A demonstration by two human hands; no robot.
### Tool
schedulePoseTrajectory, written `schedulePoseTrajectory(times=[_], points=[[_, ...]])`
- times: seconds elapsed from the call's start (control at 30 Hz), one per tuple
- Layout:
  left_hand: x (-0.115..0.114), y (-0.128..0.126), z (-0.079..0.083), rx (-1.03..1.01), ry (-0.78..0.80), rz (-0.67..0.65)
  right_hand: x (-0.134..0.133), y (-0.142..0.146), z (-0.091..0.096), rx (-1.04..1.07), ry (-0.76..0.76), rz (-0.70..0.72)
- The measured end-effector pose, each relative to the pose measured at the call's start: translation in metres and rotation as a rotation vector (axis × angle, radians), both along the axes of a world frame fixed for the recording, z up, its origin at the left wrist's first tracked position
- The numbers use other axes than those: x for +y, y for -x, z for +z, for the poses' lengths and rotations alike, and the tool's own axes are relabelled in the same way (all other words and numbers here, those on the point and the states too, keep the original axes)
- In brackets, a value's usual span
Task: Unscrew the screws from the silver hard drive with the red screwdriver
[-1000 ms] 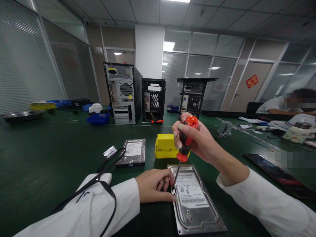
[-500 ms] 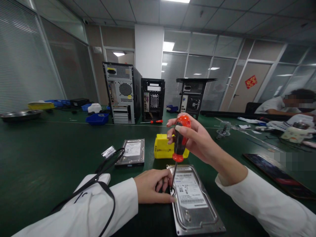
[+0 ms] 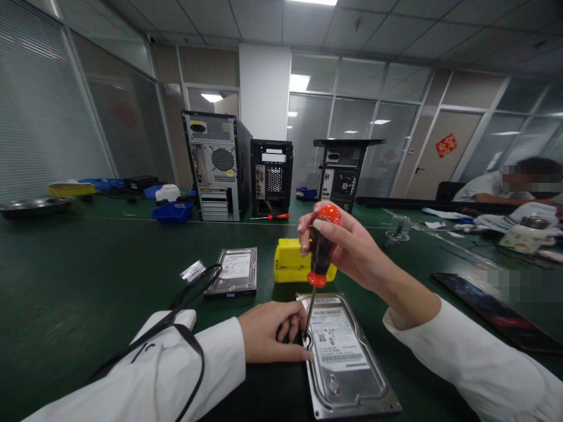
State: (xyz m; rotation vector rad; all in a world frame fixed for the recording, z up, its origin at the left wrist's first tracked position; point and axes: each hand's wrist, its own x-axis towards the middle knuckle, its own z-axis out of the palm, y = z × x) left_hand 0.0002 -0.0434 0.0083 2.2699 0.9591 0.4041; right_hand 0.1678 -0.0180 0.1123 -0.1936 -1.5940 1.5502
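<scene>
Here right hand (image 3: 347,249) is wrapped tight around the red-black screwdriver (image 3: 320,252), tip down on the left edge of the hard drive (image 3: 345,357) lying on the green table (image 3: 88,281). Left hand (image 3: 275,337) lies loosely curled, fingers touching that drive edge beside the tip, gripping nothing. Second drive (image 3: 234,271) and yellow box (image 3: 290,262) sit just behind.

Any screw under the tip of the screwdriver (image 3: 317,274), at the corner of the hard drive (image 3: 347,360), is too small to tell.

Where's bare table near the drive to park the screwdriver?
Bare green table left of the black cable, back to the blue bin. Also a strip between the yellow box and the towers. Crowded: left hand, right hand and screwdriver over the near drive.
</scene>
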Motion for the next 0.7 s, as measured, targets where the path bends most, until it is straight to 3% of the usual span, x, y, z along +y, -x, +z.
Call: schedulePoseTrajectory(times=[0.7], points=[[-0.0005,-0.0007,0.0,-0.001,0.003,0.012,-0.0012,-0.0025,0.0021,-0.025,-0.012,0.043]])
